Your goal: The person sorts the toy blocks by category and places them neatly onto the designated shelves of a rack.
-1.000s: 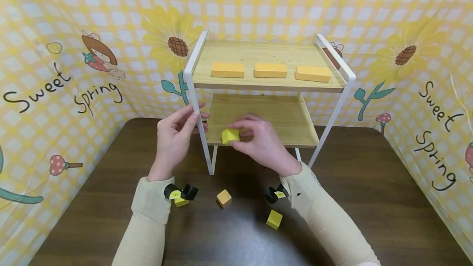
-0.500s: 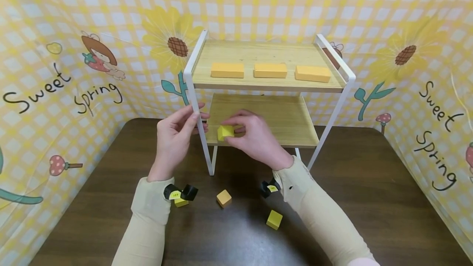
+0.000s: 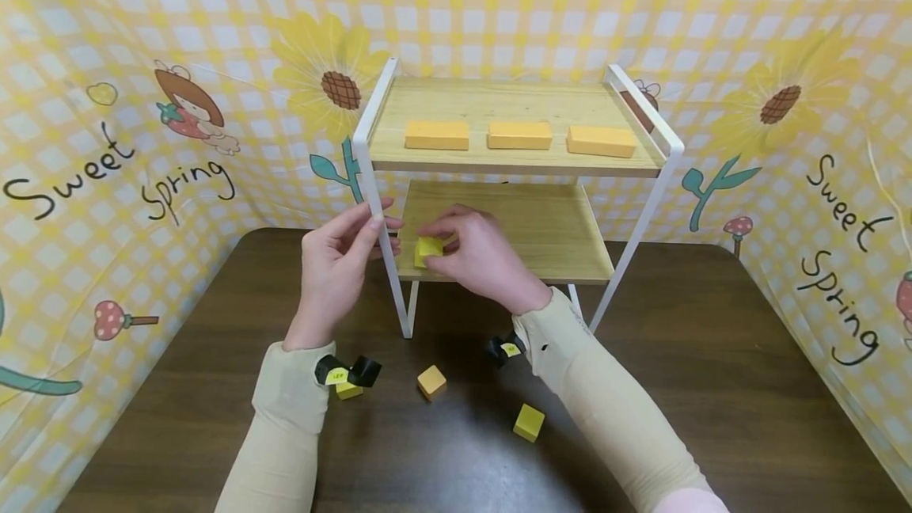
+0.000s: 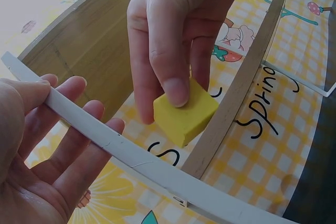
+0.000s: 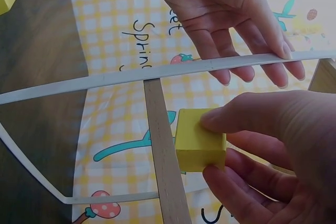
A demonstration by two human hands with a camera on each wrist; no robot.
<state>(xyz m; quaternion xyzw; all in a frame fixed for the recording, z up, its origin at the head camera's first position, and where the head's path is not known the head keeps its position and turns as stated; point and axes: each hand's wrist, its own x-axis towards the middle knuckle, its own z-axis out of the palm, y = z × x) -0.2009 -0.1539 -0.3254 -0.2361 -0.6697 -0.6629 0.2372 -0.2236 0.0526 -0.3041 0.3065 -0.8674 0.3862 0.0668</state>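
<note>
A white-framed rack with two wooden shelves (image 3: 563,260) stands at the back of the dark table. My right hand (image 3: 436,242) pinches a small yellow cube (image 3: 428,249) between thumb and fingers, just above the left front part of the lower shelf. The cube (image 4: 185,111) shows up close in the left wrist view, and the same cube (image 5: 199,139) hangs beside the shelf's wooden edge in the right wrist view. My left hand (image 3: 381,216) holds the rack's left front post (image 3: 372,180), thumb on one side and nearly straight fingers (image 4: 79,145) on the other.
Three orange blocks (image 3: 519,134) lie in a row on the top shelf. On the table near my wrists lie a yellow cube (image 3: 349,391), an orange cube (image 3: 431,381) and another yellow cube (image 3: 529,422). Patterned yellow walls (image 3: 107,141) enclose the table on three sides.
My right hand has carried the yellow cube left and farther in over the lower shelf. My left hand has stayed on the post.
</note>
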